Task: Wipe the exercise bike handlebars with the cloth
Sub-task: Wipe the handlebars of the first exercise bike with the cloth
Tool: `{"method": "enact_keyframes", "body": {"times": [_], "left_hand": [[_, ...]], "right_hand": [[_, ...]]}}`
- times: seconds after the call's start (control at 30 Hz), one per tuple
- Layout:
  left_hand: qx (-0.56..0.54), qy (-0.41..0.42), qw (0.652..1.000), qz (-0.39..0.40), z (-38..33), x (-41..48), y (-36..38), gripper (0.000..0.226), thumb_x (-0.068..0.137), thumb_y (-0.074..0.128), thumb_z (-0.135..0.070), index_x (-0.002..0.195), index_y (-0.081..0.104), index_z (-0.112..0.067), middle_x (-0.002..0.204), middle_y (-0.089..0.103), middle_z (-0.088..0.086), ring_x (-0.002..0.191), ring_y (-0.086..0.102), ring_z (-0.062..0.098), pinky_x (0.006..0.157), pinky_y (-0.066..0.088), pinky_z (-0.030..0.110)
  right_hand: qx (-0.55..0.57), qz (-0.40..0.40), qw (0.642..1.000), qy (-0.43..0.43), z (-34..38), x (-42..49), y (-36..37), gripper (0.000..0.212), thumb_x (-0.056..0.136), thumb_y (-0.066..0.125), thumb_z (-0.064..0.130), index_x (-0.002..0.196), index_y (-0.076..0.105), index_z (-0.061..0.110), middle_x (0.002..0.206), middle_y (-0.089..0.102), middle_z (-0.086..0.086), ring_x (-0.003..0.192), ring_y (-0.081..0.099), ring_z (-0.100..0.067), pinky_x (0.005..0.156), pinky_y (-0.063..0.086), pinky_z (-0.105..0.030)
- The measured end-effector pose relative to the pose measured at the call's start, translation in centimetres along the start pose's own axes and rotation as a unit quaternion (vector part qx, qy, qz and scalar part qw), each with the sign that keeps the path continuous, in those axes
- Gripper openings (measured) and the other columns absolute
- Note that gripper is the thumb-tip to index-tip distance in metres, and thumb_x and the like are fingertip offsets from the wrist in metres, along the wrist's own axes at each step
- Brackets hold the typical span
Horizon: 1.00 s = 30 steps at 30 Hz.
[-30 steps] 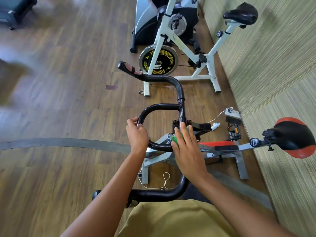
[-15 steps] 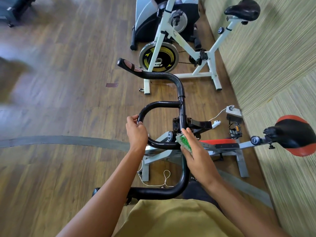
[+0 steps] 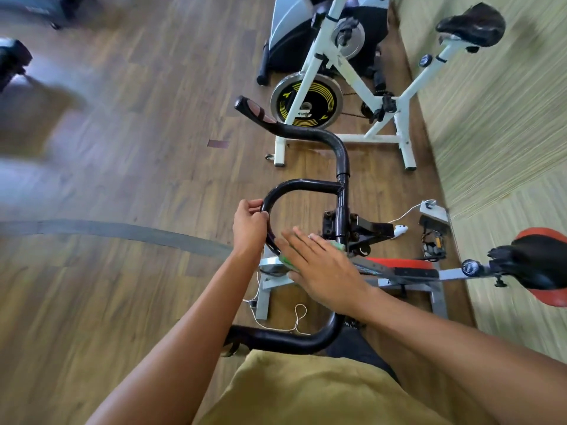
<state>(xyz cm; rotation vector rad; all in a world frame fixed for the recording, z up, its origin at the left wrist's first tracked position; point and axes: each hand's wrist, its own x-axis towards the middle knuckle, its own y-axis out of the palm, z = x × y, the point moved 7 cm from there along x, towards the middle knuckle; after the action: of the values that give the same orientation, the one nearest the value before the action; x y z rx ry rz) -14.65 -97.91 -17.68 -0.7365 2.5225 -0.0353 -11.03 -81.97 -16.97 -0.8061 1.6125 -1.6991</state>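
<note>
Cloth (image 3: 338, 246), green and white, sits on the near curve of the inner loop of the black handlebars (image 3: 343, 161). It is mostly hidden under the right hand (image 3: 322, 266); only small bits show at the fingertips and at the thumb side. Right hand lies flat on the cloth, fingers straight and close together, pressing it to the bar, not curled round it. Left hand (image 3: 250, 230) grips the left curve of the same loop just beside the right fingertips, with fingers and thumb wrapped round the tube.

The handlebars run from a far horn with a reddish grip patch, through the centre stem clamp, to a near horn just in front of the person's mustard-yellow shirt (image 3: 306, 394). Below the bars is the bike's grey frame with a red panel (image 3: 399, 263), and its red-and-black saddle (image 3: 540, 265) is at right. A pedal (image 3: 434, 245) lies near the wall, with a small grey box (image 3: 434, 211) just beyond it. A white cable (image 3: 276, 325) loops on the floor under the bars.

Beyond stands a second, white exercise bike (image 3: 352, 84) with a black saddle (image 3: 472, 23) and a black flywheel (image 3: 306, 102). The flywheel has yellow markings, too blurred to read. Small print on the dark fabric by the right wrist is also unreadable.

The wood-plank floor (image 3: 138, 133) has a grey strip (image 3: 122, 233) running across it. A woven-texture wall (image 3: 506, 118) is along the right.
</note>
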Motion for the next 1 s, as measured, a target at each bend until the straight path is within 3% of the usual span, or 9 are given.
{"method": "enact_keyframes", "body": {"times": [0.17, 0.37, 0.5, 0.57, 0.63, 0.7, 0.8, 0.9, 1.0], "left_hand": [[-0.001, -0.006, 1.0, 0.006, 0.1, 0.2, -0.2, 0.022, 0.094, 0.05, 0.002, 0.11, 0.059, -0.01, 0.097, 0.063, 0.005, 0.078, 0.06, 0.013, 0.063, 0.046, 0.024], [0.0, -0.012, 1.0, 0.005, 0.0, 0.0, -0.3, 0.022, 0.094, 0.051, -0.001, 0.112, 0.06, -0.011, 0.099, 0.065, 0.005, 0.082, 0.06, 0.014, 0.068, 0.047, 0.024], [-0.001, -0.006, 0.999, -0.035, -0.3, -1.2, -1.5, 0.026, 0.096, 0.053, -0.011, 0.122, 0.06, -0.011, 0.112, 0.065, 0.005, 0.085, 0.058, 0.003, 0.071, 0.043, 0.018], [-0.001, 0.02, 0.995, -0.094, -0.5, -2.7, -2.1, 0.023, 0.096, 0.054, -0.013, 0.118, 0.061, -0.013, 0.113, 0.062, 0.004, 0.086, 0.056, 0.001, 0.071, 0.044, 0.015], [0.012, 0.068, 0.982, -0.173, -0.5, -4.6, -2.5, 0.017, 0.094, 0.054, -0.015, 0.107, 0.062, -0.022, 0.111, 0.059, 0.0, 0.093, 0.057, 0.008, 0.087, 0.05, 0.029], [0.053, 0.091, 0.967, -0.23, -0.3, -7.0, -2.0, 0.017, 0.093, 0.055, -0.016, 0.101, 0.061, -0.03, 0.109, 0.054, -0.007, 0.105, 0.052, 0.015, 0.098, 0.043, 0.042], [0.096, 0.104, 0.952, -0.27, -0.3, -10.5, 0.3, 0.022, 0.094, 0.054, -0.013, 0.105, 0.062, -0.03, 0.113, 0.048, -0.01, 0.11, 0.039, 0.009, 0.097, 0.031, 0.033], [0.12, 0.14, 0.937, -0.297, -0.9, -12.6, 2.7, 0.024, 0.094, 0.052, -0.007, 0.107, 0.062, -0.025, 0.114, 0.046, -0.009, 0.11, 0.036, 0.009, 0.095, 0.028, 0.024], [0.118, 0.12, 0.942, -0.292, -0.7, -12.5, 4.7, 0.022, 0.098, 0.048, -0.01, 0.114, 0.06, -0.02, 0.116, 0.045, -0.009, 0.111, 0.034, 0.004, 0.1, 0.034, 0.026]], "right_hand": [[-0.06, 0.027, 0.996, -0.061, -1.0, -1.5, 0.3, 0.067, 0.102, 0.046, 0.039, 0.159, 0.013, 0.026, 0.167, 0.01, -0.001, 0.153, 0.013, -0.027, 0.117, 0.021, -0.062], [-0.034, 0.049, 0.996, -0.066, 0.2, 0.8, 0.2, 0.064, 0.105, 0.037, 0.035, 0.16, 0.007, 0.021, 0.167, 0.005, -0.004, 0.154, 0.008, -0.027, 0.121, 0.018, -0.051], [0.058, 0.064, 0.996, -0.034, 0.7, 1.8, -0.9, 0.059, 0.105, 0.018, 0.042, 0.16, 0.007, 0.024, 0.167, -0.001, 0.003, 0.154, -0.004, -0.019, 0.122, 0.001, -0.046], [0.172, 0.096, 0.98, -0.011, 0.2, 2.0, -1.1, 0.061, 0.101, 0.009, 0.045, 0.159, 0.008, 0.027, 0.165, -0.003, 0.01, 0.152, -0.012, -0.01, 0.123, -0.008, -0.042], [0.299, 0.11, 0.948, 0.011, -0.7, 2.3, -1.2, 0.059, 0.1, 0.02, 0.039, 0.158, 0.02, 0.028, 0.166, 0.01, 0.009, 0.152, -0.002, -0.006, 0.125, -0.002, -0.038], [0.4, 0.093, 0.911, 0.035, -1.7, 2.7, -1.6, 0.053, 0.099, 0.041, 0.021, 0.151, 0.037, 0.029, 0.161, 0.032, 0.006, 0.149, 0.022, -0.007, 0.124, 0.016, -0.033], [0.46, 0.051, 0.884, 0.066, -3.5, 3.0, -2.2, 0.038, 0.088, 0.065, 0.009, 0.12, 0.057, 0.028, 0.129, 0.059, 0.006, 0.118, 0.057, -0.008, 0.107, 0.043, -0.029], [0.471, 0.049, 0.877, 0.078, -4.5, 3.1, -2.0, 0.018, 0.085, 0.075, 0.021, 0.095, 0.062, 0.028, 0.105, 0.057, 0.01, 0.101, 0.059, -0.008, 0.092, 0.048, -0.027], [0.464, 0.067, 0.882, 0.043, -5.0, 2.8, -1.7, 0.01, 0.089, 0.071, 0.025, 0.098, 0.068, 0.021, 0.1, 0.053, 0.011, 0.099, 0.055, -0.013, 0.086, 0.048, -0.027]]}}
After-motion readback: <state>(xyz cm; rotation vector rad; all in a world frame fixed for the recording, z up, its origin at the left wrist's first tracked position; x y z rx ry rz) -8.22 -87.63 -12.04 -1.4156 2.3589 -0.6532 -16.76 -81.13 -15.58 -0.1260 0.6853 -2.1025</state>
